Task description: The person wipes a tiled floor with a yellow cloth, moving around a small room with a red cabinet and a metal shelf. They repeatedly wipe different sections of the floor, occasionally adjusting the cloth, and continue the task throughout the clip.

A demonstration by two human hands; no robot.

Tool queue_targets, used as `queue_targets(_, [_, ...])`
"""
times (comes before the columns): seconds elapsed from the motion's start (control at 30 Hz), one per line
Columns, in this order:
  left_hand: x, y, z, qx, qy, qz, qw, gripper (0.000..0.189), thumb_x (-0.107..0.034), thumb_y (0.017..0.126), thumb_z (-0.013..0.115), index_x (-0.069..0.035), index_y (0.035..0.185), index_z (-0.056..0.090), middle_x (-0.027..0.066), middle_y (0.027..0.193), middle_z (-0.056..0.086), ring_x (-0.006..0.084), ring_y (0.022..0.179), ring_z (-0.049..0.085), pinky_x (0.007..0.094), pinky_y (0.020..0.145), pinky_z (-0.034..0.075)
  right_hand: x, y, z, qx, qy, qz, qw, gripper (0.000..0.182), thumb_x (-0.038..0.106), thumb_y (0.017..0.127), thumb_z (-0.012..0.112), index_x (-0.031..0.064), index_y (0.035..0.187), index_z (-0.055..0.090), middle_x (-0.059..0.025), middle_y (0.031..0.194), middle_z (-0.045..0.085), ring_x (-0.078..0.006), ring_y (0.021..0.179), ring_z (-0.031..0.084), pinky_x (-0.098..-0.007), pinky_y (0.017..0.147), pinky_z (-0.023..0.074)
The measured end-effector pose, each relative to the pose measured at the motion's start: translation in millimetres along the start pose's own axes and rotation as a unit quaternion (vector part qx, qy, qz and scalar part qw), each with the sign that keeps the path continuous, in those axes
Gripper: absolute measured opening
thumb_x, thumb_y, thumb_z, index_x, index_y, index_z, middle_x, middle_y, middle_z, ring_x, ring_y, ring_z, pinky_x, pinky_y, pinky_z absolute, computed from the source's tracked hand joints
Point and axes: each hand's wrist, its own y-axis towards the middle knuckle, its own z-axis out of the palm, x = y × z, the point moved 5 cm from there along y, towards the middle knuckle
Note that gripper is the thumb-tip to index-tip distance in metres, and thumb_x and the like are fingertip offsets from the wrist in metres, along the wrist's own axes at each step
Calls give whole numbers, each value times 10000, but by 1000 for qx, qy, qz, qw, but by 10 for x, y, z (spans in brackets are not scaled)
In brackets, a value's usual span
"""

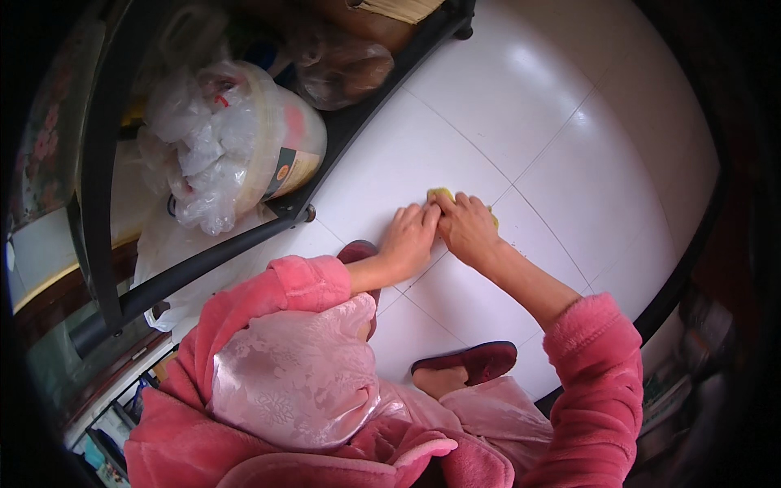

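Observation:
My right hand (468,229) is pressed down over a crumpled yellow-green cloth (440,193) on the white tiled floor (549,183). Edges of the cloth show beyond the fingertips and along the right side of this hand. My left hand (410,236) meets it from the left, its fingertips against the right hand's fingers. Whether the left fingers also grip the cloth is hidden. Small dark specks lie on the tiles just right of and below the hands. Both wrists come out of pushed-up pink fleece sleeves (592,360).
A black metal rack (213,262) runs along the left. On it sit a plastic tub (305,131) with a label, clear plastic bags (201,146) and brown cardboard (399,7). My dark red slippers (488,360) stand close below the hands. Dark furniture (671,287) edges the right.

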Motion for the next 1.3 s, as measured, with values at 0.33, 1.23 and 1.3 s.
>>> queue_targets(0.33, [-175,184,-33,-20,-208,-26,978,592,143,721,357,-31,1279,451,136,1211,534,298,1014,522,398,940,403,-1077,-1203,-583,30,393,230,890,427,-103,786,469,58,1134,657,-93,1151,560,-282,1017,587,-356,863,489])
queue_targets(1.23, [-1564,-420,334,447,-291,328,780,335,55,777,500,-30,1077,623,129,1014,659,322,969,605,418,848,479,-958,-1773,400,-454,221,310,806,641,-110,682,434,148,1233,637,-143,1197,585,-324,1010,527,-378,928,415])
queue_targets(1.3, [-1493,-411,282,430,-297,300,798,310,32,795,515,-31,1080,622,124,1012,659,325,963,603,416,846,480,-1413,-1913,200,-453,206,379,780,637,-94,708,394,129,1260,620,-155,1214,567,-327,1032,512,-375,971,406])
